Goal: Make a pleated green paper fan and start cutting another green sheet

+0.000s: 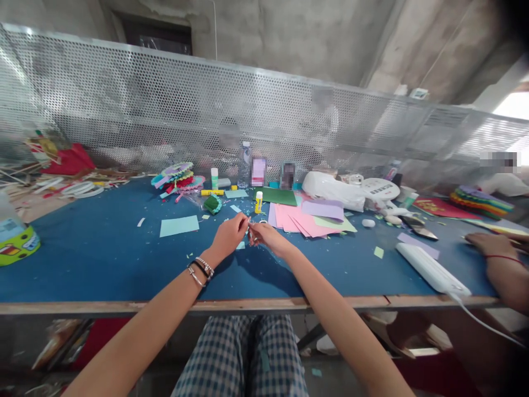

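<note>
My left hand point(230, 234) and my right hand point(266, 235) meet above the blue table point(103, 259), fingertips pinched together on a small thin piece that is too small to name. Bracelets circle my left wrist. A light green paper sheet point(179, 225) lies to the left of my hands. Behind them lie a stack of pink and purple sheets point(308, 218), a yellow-capped glue stick point(258, 202) and a folded green paper piece point(212, 204).
Another person's hand point(490, 243) rests on the table at the right, near a white power strip point(432, 270). Colourful paper fans point(177, 177), bottles, a white bag point(333, 190) and scraps line the back by the perforated metal screen point(165, 105). The wooden edge point(264, 305) runs in front.
</note>
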A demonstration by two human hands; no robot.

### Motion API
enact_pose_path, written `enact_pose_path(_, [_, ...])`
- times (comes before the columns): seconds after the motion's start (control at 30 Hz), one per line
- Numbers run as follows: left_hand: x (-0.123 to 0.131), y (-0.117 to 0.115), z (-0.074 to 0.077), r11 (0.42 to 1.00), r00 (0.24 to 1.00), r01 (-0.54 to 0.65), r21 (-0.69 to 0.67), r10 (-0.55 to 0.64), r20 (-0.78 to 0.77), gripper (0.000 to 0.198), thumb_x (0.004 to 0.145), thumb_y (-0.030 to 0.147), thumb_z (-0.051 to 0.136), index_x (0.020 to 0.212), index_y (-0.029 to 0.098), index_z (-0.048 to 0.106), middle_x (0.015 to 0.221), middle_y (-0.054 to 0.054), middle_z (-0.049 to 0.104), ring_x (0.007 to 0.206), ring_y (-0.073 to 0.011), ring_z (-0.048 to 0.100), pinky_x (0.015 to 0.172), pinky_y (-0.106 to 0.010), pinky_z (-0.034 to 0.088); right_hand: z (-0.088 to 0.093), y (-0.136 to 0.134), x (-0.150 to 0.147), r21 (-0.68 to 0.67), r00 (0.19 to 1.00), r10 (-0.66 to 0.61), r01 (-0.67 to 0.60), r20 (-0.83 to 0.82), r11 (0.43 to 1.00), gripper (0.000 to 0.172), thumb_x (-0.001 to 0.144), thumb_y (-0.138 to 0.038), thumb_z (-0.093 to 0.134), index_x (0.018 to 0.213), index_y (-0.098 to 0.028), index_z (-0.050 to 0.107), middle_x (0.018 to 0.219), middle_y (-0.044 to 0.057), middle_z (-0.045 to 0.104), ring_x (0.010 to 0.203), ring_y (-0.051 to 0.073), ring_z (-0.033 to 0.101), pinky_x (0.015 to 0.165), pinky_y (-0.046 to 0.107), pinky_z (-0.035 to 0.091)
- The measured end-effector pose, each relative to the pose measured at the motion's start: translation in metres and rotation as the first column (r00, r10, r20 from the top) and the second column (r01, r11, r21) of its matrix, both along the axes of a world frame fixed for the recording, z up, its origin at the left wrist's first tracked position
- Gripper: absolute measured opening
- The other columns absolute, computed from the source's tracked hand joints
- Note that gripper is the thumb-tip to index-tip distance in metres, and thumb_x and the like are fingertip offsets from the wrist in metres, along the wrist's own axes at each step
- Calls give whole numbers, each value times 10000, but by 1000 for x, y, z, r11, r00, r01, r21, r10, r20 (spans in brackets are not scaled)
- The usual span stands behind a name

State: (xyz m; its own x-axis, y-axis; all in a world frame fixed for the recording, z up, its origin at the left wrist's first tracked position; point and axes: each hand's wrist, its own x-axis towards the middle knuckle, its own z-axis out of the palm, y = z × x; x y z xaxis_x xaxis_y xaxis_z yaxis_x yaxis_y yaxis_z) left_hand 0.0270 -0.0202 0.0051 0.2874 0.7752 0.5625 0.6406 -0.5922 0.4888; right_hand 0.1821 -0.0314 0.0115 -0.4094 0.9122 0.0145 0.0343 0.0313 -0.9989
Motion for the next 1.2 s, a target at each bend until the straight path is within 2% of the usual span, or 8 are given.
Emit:
enact_pose_path(0.3, [0, 0, 3, 1000, 998, 19, -25, -17, 54, 293, 924, 387, 361, 794, 197, 542, 601, 8, 567, 538, -132, 505, 554, -237, 314, -4, 4, 0, -8, 1000, -21, 21, -5, 1000, 345, 802, -459, 503, 604, -178, 512, 568, -1, 557, 569, 120, 547, 565, 248, 393])
enact_pose_path(0.47, [1, -1, 6, 993, 975, 61, -102, -37, 220, 346, 908, 441, 387, 722, 188, 532, 556, 30, 549, 498, -111, 504, 545, -224, 358, -2, 4, 0, 5, 998, -19, 19, -66, 1000, 321, 787, -462, 535, 638, -178, 531, 594, -8, 554, 570, 120, 543, 561, 254, 386])
enact_pose_path(0.67, [3, 0, 8, 973, 924, 137, -186, -58, 378, 357, 882, 477, 427, 701, 185, 527, 521, 45, 513, 461, -105, 496, 498, -215, 389, 1, 3, 0, 9, 999, -20, 21, -47, 1000, 391, 798, -524, 526, 607, -184, 532, 565, 2, 557, 560, 120, 527, 564, 264, 368])
enact_pose_path(0.93, [3, 0, 11, 959, 907, 176, -223, -70, 415, 363, 872, 485, 444, 687, 182, 522, 511, 46, 507, 454, -105, 485, 492, -220, 394, -2, 4, 1, 37, 997, -31, 34, -68, 999, 390, 804, -537, 528, 638, -184, 539, 579, -3, 553, 564, 117, 526, 572, 267, 365])
enact_pose_path(1.2, [2, -1, 10, 962, 905, 199, -187, -107, 411, 353, 873, 483, 442, 708, 186, 536, 519, 46, 507, 460, -106, 485, 498, -221, 402, -3, 6, 3, 47, 998, -40, 43, -56, 998, 372, 800, -522, 533, 657, -179, 542, 602, -6, 556, 567, 113, 536, 578, 265, 378])
